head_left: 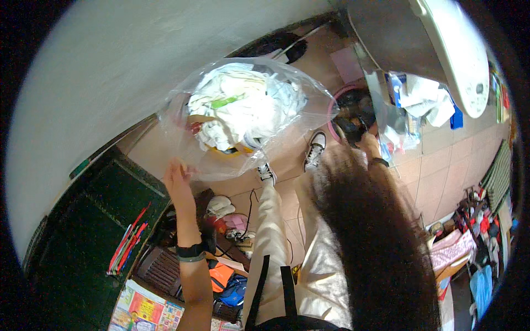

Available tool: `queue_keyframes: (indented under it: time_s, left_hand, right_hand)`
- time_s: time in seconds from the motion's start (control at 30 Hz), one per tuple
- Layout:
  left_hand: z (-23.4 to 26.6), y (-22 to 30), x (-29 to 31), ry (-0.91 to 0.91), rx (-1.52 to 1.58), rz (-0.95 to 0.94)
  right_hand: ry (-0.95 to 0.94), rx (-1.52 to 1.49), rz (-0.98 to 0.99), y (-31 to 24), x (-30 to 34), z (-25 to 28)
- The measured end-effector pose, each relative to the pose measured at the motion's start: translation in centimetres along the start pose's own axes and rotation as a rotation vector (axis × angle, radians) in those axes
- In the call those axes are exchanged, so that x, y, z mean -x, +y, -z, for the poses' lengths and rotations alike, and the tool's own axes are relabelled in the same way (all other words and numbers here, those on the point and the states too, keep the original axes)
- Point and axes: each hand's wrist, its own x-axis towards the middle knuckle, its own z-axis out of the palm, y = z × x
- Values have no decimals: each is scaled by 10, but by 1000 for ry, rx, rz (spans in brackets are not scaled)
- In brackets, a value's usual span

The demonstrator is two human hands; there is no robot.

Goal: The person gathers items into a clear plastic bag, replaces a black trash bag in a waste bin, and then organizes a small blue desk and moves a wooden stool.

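Note:
A large clear plastic bag [215, 168] full of crumpled white and pale clothes [237, 105] stands open on the floor ahead of me. My left hand [178, 175] is at its near-left rim, fingers closed on the thin plastic. On the right, my right hand [370, 144] reaches down by a pink-rimmed round bin [333, 124] with dark stuff inside. Its fingers are partly hidden, so I cannot tell whether they hold anything. Another clear plastic bag [402, 135] with white items lies beside that hand. Long dark hair hangs across the lower right and covers part of my right arm.
A dark green surface [72, 243] with several red and blue strips lies at left, near a colourful printed sheet [146, 311]. Shoes [221, 207] and a black cable [249, 212] are on the tiled floor. A white appliance [464, 60] stands far right; clutter [469, 237] piles up below it.

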Motion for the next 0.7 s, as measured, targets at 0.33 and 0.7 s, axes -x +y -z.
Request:
queue_keyframes:
  time_s: [0.33,0.7]
  left_hand:
    - [18,2,4,-102,110,-8]
    - [28,-18,-7,-292,139,-36]
  right_hand:
    - [446,-298,154,-62,155,144]
    - [813,-548,941,-201,339,337]
